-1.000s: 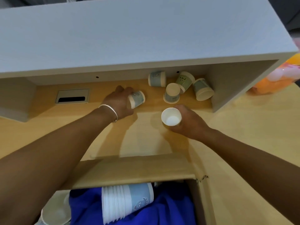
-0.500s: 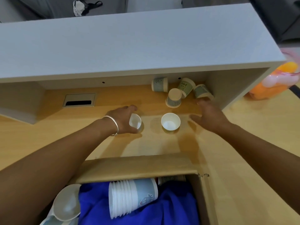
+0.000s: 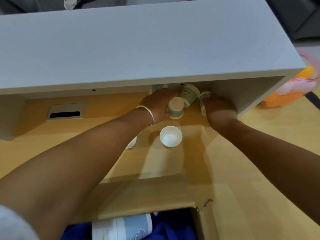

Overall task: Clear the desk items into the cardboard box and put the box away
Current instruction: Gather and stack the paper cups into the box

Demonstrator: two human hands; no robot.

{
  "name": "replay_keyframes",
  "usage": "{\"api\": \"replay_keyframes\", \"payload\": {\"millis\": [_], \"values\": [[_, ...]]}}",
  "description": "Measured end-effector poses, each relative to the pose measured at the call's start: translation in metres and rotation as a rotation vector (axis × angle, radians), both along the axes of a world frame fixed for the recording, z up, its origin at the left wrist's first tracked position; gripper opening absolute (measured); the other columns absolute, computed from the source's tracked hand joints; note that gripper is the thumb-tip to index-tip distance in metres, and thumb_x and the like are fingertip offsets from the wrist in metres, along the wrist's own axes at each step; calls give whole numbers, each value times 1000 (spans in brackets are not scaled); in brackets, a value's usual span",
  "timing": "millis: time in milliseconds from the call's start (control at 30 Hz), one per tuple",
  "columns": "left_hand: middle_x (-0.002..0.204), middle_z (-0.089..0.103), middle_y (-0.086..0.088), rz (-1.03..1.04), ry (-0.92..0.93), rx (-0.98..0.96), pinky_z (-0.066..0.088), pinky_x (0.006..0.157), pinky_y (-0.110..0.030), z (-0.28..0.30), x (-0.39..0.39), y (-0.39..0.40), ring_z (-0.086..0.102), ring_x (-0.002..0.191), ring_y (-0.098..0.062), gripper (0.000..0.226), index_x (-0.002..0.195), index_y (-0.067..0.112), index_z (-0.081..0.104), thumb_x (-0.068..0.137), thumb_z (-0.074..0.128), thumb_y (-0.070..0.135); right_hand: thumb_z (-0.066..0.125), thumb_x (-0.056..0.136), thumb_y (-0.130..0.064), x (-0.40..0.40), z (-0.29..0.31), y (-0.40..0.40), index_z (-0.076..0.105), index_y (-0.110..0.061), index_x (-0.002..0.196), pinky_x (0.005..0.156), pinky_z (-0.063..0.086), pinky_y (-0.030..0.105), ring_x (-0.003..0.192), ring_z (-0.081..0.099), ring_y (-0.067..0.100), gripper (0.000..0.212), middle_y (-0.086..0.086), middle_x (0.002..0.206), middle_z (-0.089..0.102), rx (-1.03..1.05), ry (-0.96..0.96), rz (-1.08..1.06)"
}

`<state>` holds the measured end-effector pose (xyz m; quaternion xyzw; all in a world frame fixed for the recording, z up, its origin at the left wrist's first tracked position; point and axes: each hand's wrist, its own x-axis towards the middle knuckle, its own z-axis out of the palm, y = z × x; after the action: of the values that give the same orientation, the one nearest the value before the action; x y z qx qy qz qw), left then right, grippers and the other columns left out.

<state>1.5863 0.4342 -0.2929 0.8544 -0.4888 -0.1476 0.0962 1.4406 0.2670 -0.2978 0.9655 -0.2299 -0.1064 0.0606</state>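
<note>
Hands are extended beneath the grey shelf (image 3: 138, 45): the left hand (image 3: 158, 104) is curled round an inverted paper cup (image 3: 176, 108), the right hand (image 3: 219, 105) round a toppled cup (image 3: 203, 97). An upright white cup (image 3: 170, 138) stands on the wooden bench (image 3: 259, 153), beyond the open cardboard box (image 3: 147, 193).

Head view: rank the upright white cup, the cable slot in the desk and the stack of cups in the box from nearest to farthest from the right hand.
From the right hand:
1. Upright white cup, on the desk just below and left of it.
2. Stack of cups, down in the cardboard box.
3. Cable slot, far left under the shelf.
</note>
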Motion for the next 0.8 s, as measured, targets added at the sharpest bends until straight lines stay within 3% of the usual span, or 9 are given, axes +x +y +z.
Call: {"api": "replay_keyframes", "payload": {"millis": [100,333,467,600,667,800], "values": [[143,43,1,36,69,-21,45,93,-38,-5,-5,-14,45,127,-26,76,143,36,31,78,68,45,46,94,-10,-3,6,3,47,-13,132,77,49,40,101,58,34,38,15,124,52,-35,6,57],[137,50,1,74,-10,46,49,88,-36,-10,-14,-24,53,118,-27,61,137,35,41,82,64,48,47,91,-7,-5,11,9,53,-11,124,66,40,36,103,56,33,34,13,122,52,-34,-38,108],[122,51,0,171,138,49,49,78,-33,-5,-11,-6,56,104,-26,54,123,33,49,75,73,41,50,91,-11,-7,2,13,62,-16,116,62,43,32,90,60,31,29,8,107,61,11,-139,75],[109,51,4,288,258,61,42,68,-29,0,2,29,54,93,-20,64,116,25,47,65,83,39,56,88,-13,-17,-2,21,69,-20,105,56,37,27,73,60,28,22,5,92,64,99,-294,1],[113,54,4,288,244,139,46,71,-31,2,9,46,56,95,-21,75,124,25,44,63,83,43,54,89,-13,-22,-4,24,70,-18,98,55,36,26,65,55,25,19,4,83,64,172,-326,-17],[127,56,0,196,113,352,50,81,-33,1,13,60,59,104,-26,93,145,30,26,69,79,45,51,87,-15,-26,-11,25,68,-22,91,57,42,28,72,60,28,19,5,80,65,341,-256,-92]]}}
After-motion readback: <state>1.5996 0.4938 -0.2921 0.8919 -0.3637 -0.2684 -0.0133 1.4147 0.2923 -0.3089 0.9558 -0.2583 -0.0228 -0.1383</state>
